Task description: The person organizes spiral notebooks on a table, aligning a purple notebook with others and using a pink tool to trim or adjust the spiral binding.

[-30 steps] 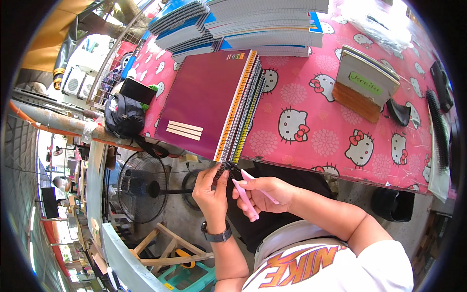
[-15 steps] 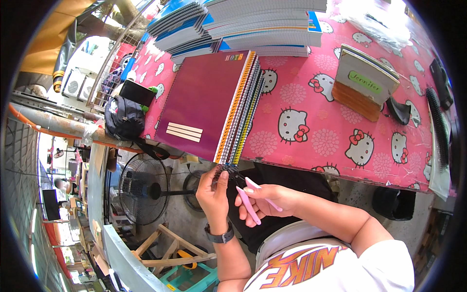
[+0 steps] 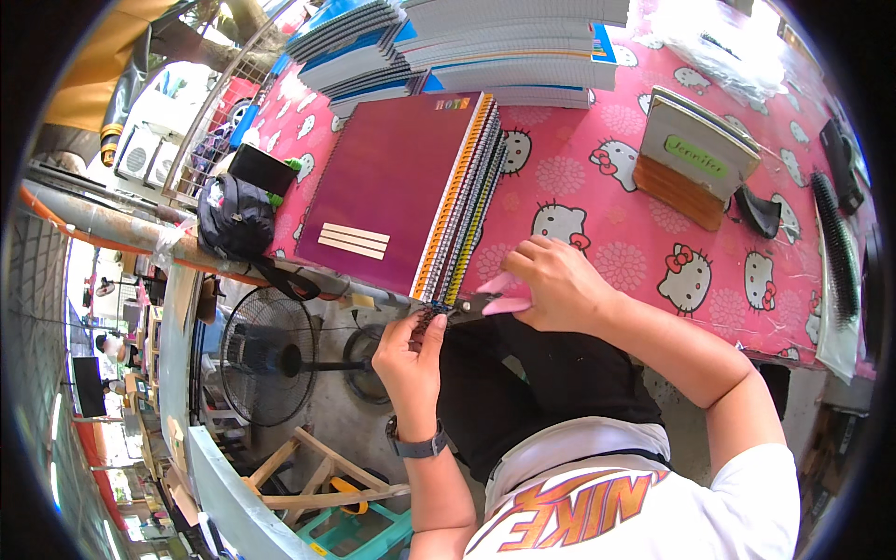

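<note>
A stack of spiral-bound notebooks with a maroon cover [image 3: 392, 191] lies at the table's near edge, its coils in several colours along the right side. Just below the stack's lower corner, my left hand [image 3: 407, 359] is closed, thumb against fingers, on a dark wire coil [image 3: 431, 315]. My right hand [image 3: 567, 287] grips pink-handled pliers [image 3: 509, 305] from above. Their dark jaws point left and meet the bottom corner of the bindings, close to my left fingertips. Whether the jaws are closed on a wire is too small to tell.
More spiral-bound books [image 3: 513, 56] are piled at the back. A wooden-based holder [image 3: 686, 173] and a bundle of black coils [image 3: 833, 252] sit on the right. A black bag [image 3: 235, 219] rests at the left edge. A fan [image 3: 271, 355] stands below, beside a wooden frame [image 3: 322, 476].
My right hand has moved up and turned over, bringing the pliers from below the table edge to the notebooks' corner. My left hand stays at the coil, slightly lower left.
</note>
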Demonstrator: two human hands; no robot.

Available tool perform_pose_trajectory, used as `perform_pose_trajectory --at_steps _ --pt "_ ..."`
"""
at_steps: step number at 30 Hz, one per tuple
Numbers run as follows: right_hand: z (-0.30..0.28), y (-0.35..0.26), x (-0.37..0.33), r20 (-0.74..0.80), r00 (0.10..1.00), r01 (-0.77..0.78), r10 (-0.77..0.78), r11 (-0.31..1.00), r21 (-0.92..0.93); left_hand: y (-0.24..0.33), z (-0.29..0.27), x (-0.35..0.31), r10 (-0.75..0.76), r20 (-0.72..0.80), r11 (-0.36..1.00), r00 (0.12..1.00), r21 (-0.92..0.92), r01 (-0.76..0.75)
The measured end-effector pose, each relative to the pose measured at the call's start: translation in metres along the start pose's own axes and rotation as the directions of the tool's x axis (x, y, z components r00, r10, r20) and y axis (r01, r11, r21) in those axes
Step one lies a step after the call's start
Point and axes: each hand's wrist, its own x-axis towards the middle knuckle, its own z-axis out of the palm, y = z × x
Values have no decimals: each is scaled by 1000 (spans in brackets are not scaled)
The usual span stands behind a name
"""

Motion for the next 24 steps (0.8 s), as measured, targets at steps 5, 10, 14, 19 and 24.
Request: perform_pose_trajectory --at_steps 5,10,14,19,24 --pt "5 6 8 -79 996 18 -31 987 -158 -6 0 1 26 -4 999 1000 -35 -26" --pt "10 6 13 -62 996 57 -66 990 -130 -6 -2 2 35 21 999 999 -15 -35" --pt "6 6 16 3 996 92 -93 980 -174 -4 -3 2 43 25 999 999 18 -43" --pt "5 11 21 64 991 127 -116 970 -208 4 -1 3 76 44 994 996 72 -79" --pt "-7 14 37 227 963 201 -148 952 -231 5 2 1 91 -17 994 996 64 -90"
